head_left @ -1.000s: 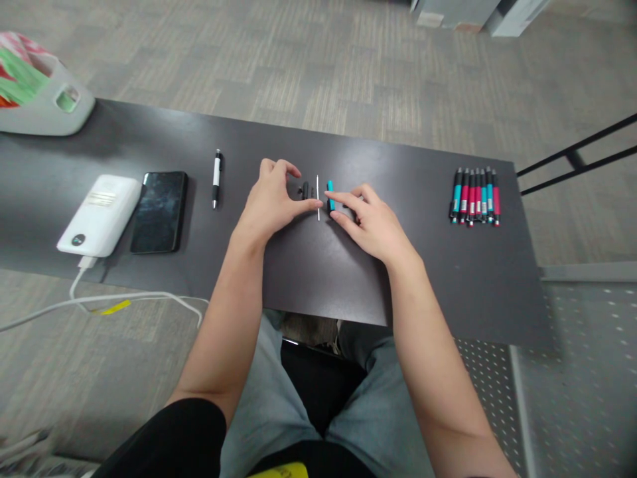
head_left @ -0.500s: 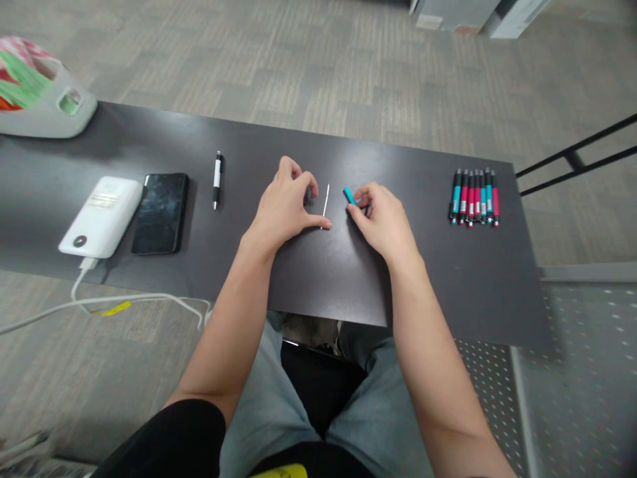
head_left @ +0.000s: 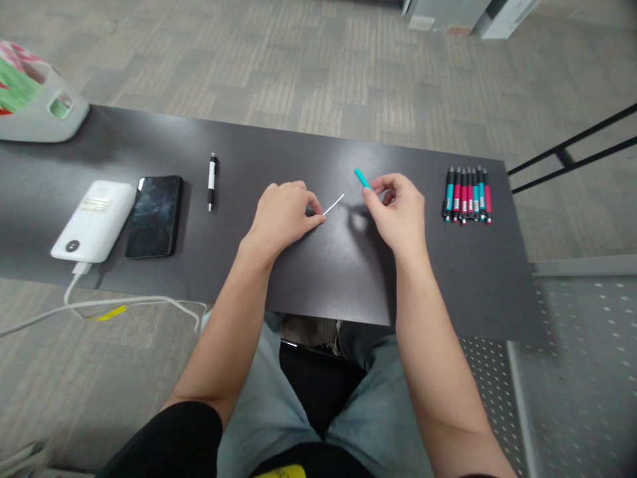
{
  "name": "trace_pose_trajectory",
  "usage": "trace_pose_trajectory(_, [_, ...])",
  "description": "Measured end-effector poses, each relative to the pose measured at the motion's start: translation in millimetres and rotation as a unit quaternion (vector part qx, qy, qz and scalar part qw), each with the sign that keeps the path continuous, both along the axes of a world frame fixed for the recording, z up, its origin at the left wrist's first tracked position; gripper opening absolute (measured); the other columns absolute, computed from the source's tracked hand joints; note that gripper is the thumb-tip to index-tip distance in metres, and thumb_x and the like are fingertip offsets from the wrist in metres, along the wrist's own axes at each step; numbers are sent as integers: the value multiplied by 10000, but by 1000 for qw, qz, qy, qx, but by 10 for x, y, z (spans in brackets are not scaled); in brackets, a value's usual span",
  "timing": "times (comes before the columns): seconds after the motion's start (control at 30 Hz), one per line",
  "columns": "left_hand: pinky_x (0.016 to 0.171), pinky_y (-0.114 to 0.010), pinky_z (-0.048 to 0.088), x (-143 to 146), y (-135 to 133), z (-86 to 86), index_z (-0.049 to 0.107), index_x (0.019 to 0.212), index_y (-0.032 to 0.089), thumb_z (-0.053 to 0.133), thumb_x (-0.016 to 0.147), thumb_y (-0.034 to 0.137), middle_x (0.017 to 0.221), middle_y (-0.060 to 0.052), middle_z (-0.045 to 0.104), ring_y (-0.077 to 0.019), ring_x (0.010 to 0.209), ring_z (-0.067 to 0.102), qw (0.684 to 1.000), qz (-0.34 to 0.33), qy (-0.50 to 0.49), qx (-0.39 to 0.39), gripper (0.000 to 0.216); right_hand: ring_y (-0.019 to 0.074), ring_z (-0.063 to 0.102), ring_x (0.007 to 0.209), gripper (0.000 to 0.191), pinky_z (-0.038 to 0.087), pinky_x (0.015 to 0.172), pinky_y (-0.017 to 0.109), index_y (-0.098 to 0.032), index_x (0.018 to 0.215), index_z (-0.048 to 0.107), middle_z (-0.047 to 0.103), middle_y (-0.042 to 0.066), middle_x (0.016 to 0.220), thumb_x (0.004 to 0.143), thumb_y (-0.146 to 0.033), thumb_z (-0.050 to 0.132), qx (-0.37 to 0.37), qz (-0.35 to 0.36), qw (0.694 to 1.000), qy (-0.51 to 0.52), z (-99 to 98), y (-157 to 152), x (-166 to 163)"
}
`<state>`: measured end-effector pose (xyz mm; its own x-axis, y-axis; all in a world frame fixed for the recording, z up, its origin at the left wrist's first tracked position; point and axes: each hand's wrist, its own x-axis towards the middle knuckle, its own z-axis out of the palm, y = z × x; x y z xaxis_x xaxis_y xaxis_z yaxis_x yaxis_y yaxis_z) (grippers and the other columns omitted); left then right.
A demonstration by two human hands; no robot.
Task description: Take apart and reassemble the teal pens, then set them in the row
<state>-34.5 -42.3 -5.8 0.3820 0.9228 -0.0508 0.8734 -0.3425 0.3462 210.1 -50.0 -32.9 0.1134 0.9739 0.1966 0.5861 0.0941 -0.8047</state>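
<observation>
My left hand [head_left: 284, 216] is closed, with thumb and fingertips pinching one end of a thin white pen refill [head_left: 334, 204]. The refill points up and to the right, towards the other hand. Between the thumb and fingers of my right hand [head_left: 398, 206] is a teal pen barrel [head_left: 362, 177], tilted with its visible end up and to the left. The rest of the barrel is hidden by the fingers. A gap separates refill and barrel. Whether anything else lies under the left palm I cannot tell.
Several teal and pink pens [head_left: 466, 194] lie in a row at the table's right. To the left are a white-and-black pen [head_left: 212, 182], a black phone [head_left: 155, 216], a white power bank [head_left: 93, 222] with a cable [head_left: 149, 300], and a pale basket [head_left: 47, 123].
My left thumb and fingers have closed on the refill, which now slants more to the right. The right hand has moved up and slightly right with the teal barrel.
</observation>
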Motion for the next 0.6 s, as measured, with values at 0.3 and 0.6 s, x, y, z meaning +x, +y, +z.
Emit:
trace_pose_trajectory(0.3, [1089, -629, 482, 55, -97, 16, 852, 979, 269, 736, 1103, 301, 1132, -136, 799, -410, 1161, 766, 997, -70, 34, -1, 173, 237, 627, 721, 350, 490, 586, 423, -401, 1033, 694, 830, 5, 1042, 840, -562, 937, 35, -54, 923, 379, 162, 52, -81])
trace_pose_trajectory(0.6, [1177, -660, 456, 0, -69, -27, 735, 1128, 283, 540, 1167, 296, 1308, -140, 747, -400, 1282, 708, 992, -4, -114, 46, 199, 247, 613, 735, 317, 485, 628, 427, -420, 1097, 691, 804, 21, 1036, 972, -709, 721, 116, -124, 938, 303, 52, 137, 94])
